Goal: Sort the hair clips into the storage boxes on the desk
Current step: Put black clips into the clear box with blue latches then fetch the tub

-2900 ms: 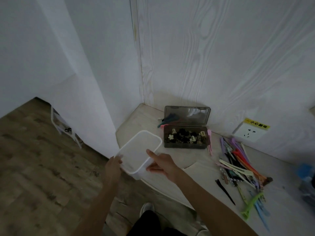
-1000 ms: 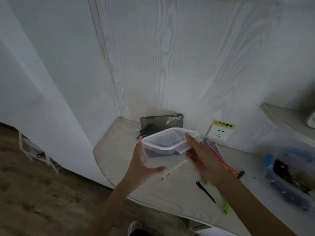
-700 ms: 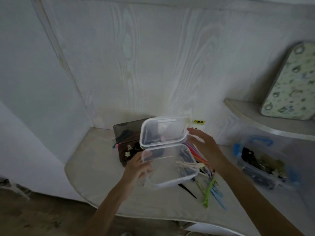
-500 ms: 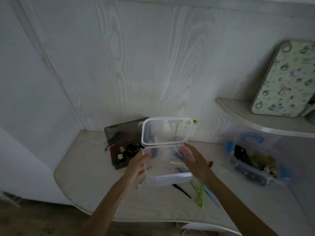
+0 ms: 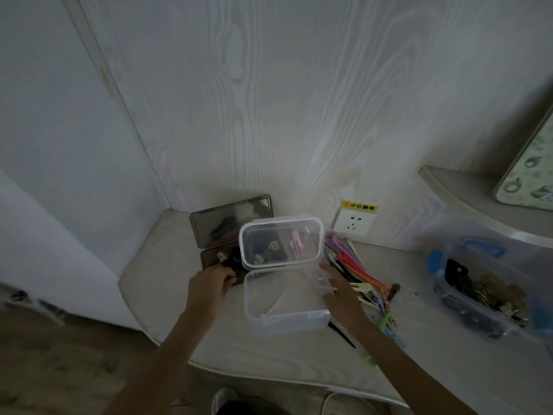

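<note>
Clear box [image 5: 287,307] on table [image 5: 185,339], lid [image 5: 282,244] raised, empty. Dark case [image 5: 221,250] holds small clips. Left hand [image 5: 209,287] curled, empty; right hand [image 5: 339,290] flat against the box.

A yellow sticker [image 5: 360,206] reading 小心触电 sits on the wall just above the socket [image 5: 353,223]

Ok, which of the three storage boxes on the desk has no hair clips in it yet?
The clear plastic box with its lid up, between the two hands. The dark smoky box behind it holds small clips, and the blue-handled clear box at right holds dark ones.
</note>
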Available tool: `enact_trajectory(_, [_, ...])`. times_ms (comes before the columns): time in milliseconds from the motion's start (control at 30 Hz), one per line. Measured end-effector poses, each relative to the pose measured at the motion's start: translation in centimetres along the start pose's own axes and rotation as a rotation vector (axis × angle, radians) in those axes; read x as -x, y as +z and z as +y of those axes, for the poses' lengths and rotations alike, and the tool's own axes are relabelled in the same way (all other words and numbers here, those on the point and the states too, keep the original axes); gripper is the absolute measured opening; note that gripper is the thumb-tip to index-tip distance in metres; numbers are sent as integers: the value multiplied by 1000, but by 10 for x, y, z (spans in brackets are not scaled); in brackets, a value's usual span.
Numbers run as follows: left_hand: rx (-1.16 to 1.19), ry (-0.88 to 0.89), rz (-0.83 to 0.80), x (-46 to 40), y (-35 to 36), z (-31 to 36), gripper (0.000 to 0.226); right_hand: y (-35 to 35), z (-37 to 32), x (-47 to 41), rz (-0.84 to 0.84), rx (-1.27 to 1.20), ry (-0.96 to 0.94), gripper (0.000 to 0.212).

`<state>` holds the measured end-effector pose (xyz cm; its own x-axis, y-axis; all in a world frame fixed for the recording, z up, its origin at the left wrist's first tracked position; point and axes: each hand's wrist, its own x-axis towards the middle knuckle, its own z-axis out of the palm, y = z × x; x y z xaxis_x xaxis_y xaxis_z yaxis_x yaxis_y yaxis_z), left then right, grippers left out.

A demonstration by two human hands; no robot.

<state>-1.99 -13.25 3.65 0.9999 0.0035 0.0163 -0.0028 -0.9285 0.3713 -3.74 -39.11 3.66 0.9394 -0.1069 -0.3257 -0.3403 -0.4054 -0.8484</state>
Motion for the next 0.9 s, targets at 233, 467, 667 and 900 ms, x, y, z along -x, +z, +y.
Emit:
enact_trajectory(233, [-2,-126,56,13,-14,-45,16,26,-7,-23,53,23,-37,66])
enact_trajectory(467, [-39,-268,74,24,-31,-79,18,64,-32,-33,190,3,-93,75])
enact_trajectory(667, [-36,-333,93,15,-39,-58,30,70,-22,-44,213,192,-93,68])
enact_trajectory(900, [-130,-242,-263,-18,-26,4,47,36,-19,-52,-17,239,-111,87])
